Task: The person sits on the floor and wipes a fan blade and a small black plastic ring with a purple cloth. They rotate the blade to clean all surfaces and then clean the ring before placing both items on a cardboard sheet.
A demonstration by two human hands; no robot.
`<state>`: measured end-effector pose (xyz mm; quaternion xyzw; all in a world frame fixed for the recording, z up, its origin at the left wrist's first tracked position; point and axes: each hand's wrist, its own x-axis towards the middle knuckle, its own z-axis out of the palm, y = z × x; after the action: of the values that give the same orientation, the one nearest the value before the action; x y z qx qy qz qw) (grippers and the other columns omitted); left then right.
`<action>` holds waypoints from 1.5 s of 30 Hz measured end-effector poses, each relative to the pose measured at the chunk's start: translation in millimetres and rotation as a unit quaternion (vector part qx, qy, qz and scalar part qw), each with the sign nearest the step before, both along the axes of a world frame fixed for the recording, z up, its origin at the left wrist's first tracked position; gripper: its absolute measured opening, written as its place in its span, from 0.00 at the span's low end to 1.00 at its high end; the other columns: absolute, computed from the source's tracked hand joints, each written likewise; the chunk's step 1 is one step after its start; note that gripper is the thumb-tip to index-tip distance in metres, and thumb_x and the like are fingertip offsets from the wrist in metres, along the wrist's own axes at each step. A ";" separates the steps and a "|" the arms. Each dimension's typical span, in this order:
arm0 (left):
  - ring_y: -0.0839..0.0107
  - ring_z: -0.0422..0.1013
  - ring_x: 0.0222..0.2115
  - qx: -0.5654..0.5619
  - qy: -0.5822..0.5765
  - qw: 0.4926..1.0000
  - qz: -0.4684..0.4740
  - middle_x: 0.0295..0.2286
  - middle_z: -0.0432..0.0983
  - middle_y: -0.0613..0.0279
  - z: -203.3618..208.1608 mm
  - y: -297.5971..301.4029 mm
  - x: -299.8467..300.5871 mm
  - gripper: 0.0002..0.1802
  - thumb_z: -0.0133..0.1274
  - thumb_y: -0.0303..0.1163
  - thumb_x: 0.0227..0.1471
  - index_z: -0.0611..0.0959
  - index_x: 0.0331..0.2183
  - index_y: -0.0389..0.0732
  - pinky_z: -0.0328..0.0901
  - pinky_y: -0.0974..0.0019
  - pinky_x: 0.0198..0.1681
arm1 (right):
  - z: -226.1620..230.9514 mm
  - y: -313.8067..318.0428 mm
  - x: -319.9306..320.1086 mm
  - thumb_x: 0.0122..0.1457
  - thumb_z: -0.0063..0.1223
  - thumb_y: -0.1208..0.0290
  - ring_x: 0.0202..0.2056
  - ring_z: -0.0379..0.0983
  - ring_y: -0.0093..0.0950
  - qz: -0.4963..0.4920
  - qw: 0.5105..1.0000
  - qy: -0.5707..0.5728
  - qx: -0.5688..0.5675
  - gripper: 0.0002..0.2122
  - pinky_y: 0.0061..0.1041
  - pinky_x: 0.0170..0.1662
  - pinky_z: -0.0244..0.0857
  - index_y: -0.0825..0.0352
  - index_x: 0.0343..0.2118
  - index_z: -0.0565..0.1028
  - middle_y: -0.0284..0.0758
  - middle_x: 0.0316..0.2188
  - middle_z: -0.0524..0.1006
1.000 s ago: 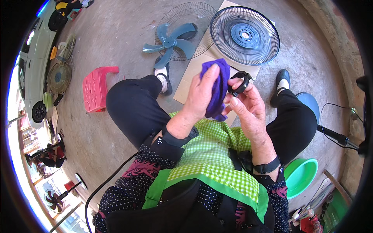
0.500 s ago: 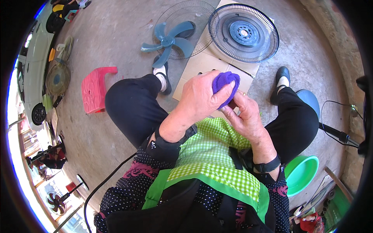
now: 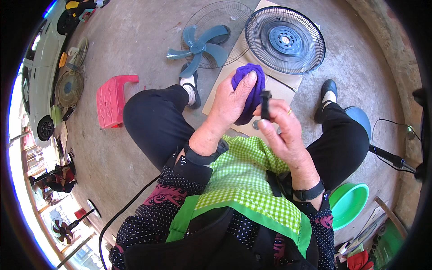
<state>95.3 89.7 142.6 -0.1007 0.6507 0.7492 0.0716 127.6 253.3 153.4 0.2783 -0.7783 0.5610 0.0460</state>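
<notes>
My left hand (image 3: 225,103) is closed around a bunched purple cloth (image 3: 248,101), its thumb pressed on top. Beside the cloth, my right hand (image 3: 285,135) pinches a small black plastic piece (image 3: 266,105) between thumb and fingers; its exact kind is not clear. Both hands are raised over my lap and the green checked apron (image 3: 247,171). Beyond them, a round dark fan grille (image 3: 310,49) lies on flattened cardboard (image 3: 231,90). To its left rests a blue fan blade (image 3: 198,47), lying over a thin wire grille (image 3: 193,20).
A pink stool (image 3: 111,102) stands left of my knee. A green basin (image 3: 353,202) and a blue round seat (image 3: 358,120) are at my right. More fans (image 3: 68,87) and a white car (image 3: 47,63) are at the far left. A black cable (image 3: 118,211) runs by my left arm.
My hands have drawn apart a little; the left has moved left with the cloth. The black piece, hidden before, now shows in my right fingers. More of the cloth hangs open.
</notes>
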 end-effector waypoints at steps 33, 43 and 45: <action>0.79 0.72 0.23 0.007 -0.025 0.999 -0.041 0.26 0.78 0.64 15.1 7.8 17.1 0.14 0.49 0.38 0.58 0.80 0.36 0.36 0.67 0.73 0.28 | -2.9 1.0 1.2 0.69 0.33 0.56 0.22 0.68 0.20 -0.064 0.839 -0.436 -0.320 0.19 0.27 0.29 0.74 0.69 0.33 0.67 0.34 0.24 0.69; 0.71 0.76 0.32 0.329 -0.187 0.922 -0.085 0.33 0.79 0.59 16.3 8.2 7.3 0.16 0.48 0.38 0.59 0.77 0.42 0.36 0.73 0.67 0.36 | -6.7 3.5 -2.7 0.69 0.33 0.59 0.19 0.64 0.17 -0.174 0.905 -0.353 -0.162 0.18 0.19 0.24 0.66 0.70 0.34 0.71 0.29 0.20 0.68; 0.73 0.75 0.33 0.283 -0.143 0.942 -0.113 0.34 0.78 0.60 19.9 8.4 9.4 0.16 0.53 0.35 0.56 0.78 0.42 0.35 0.72 0.68 0.38 | -8.7 4.1 -5.4 0.69 0.34 0.60 0.19 0.64 0.16 -0.191 0.927 -0.305 -0.101 0.18 0.19 0.24 0.64 0.70 0.35 0.71 0.29 0.19 0.68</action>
<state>104.7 98.0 162.5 -0.1085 0.4020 0.8671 0.2734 122.2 257.4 144.7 -0.0668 -0.7324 0.6750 -0.0593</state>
